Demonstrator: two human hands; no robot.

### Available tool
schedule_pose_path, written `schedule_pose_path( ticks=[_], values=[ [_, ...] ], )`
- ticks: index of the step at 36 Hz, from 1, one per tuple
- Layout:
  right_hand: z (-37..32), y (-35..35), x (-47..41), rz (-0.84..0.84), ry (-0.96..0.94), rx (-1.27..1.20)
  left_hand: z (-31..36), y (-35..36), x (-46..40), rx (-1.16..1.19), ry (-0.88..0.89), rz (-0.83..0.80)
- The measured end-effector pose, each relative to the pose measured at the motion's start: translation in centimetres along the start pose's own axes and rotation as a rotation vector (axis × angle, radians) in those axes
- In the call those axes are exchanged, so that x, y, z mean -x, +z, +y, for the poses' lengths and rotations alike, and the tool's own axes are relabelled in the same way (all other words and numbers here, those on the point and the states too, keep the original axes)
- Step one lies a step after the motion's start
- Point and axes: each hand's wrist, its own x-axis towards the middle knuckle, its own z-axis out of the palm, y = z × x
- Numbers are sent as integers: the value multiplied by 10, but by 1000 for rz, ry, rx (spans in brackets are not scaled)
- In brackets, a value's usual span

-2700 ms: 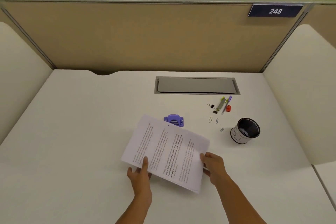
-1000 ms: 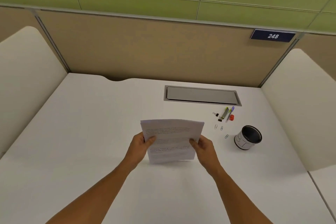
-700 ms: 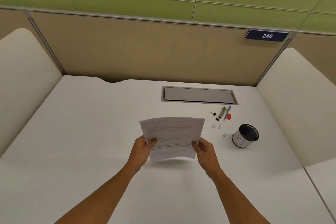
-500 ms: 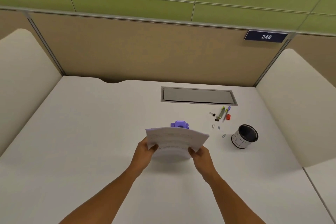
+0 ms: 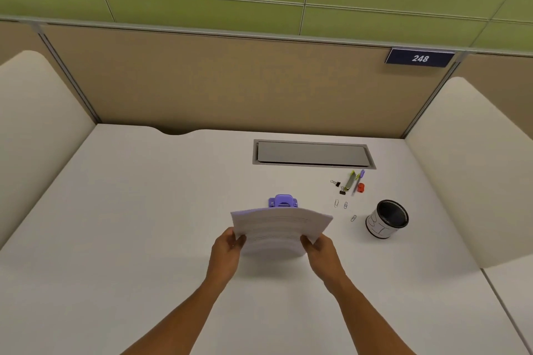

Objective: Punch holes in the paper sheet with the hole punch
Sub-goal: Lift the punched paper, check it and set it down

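Note:
A printed white paper sheet (image 5: 278, 228) is held nearly flat above the white desk (image 5: 129, 225), its far edge pointing at the purple hole punch (image 5: 282, 201). My left hand (image 5: 227, 251) pinches the sheet's near left corner and my right hand (image 5: 320, 251) pinches its near right corner. The punch stands on the desk just beyond the paper's far edge; its front is partly hidden by the sheet. I cannot tell whether the paper touches the punch.
To the right lie binder clips (image 5: 336, 183), pens (image 5: 354, 180), a small red object (image 5: 360, 187), paper clips (image 5: 340, 204) and a black mesh cup (image 5: 388, 218). A grey cable hatch (image 5: 313, 153) sits at the back. Partition walls close in three sides.
The sheet was held upright facing me; it has tipped forward and down to nearly flat, which uncovers the purple punch behind it. Both hands keep their hold.

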Motion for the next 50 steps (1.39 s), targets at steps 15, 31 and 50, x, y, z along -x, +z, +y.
schedule_pose_path(
  ticks=[15,31,50],
  values=[
    [5,-3,-2,-26,11,13,-1,4,-12,-84,22,-10],
    [16,0,-5,-49,35,97,-10,12,-14,-169,36,-86],
    [-53,-30,-3,49,-134,-328,69,-43,-20,-177,378,44]
  ],
)
